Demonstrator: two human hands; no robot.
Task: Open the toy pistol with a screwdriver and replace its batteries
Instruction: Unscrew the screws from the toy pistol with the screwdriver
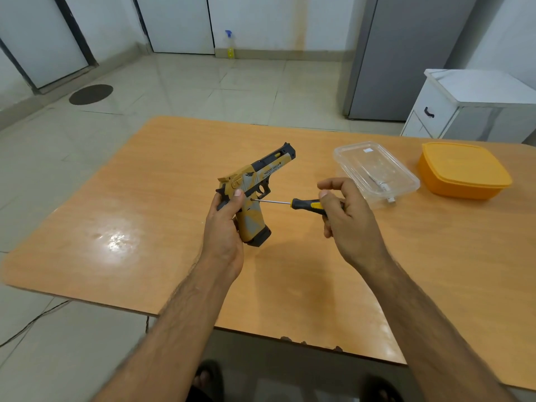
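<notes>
A tan, grey and black toy pistol (256,181) is held above the wooden table (145,198), barrel pointing up and away. My left hand (224,227) grips the back of its handle, thumb on the side. My right hand (345,216) holds a screwdriver (301,203) with a black and yellow handle. The metal shaft lies level and its tip touches the upper side of the pistol's grip.
A clear plastic container (377,172) with small items inside stands to the right of my hands. A closed orange lidded box (462,169) sits further right. A white cabinet (470,105) and a grey refrigerator (406,53) stand behind the table.
</notes>
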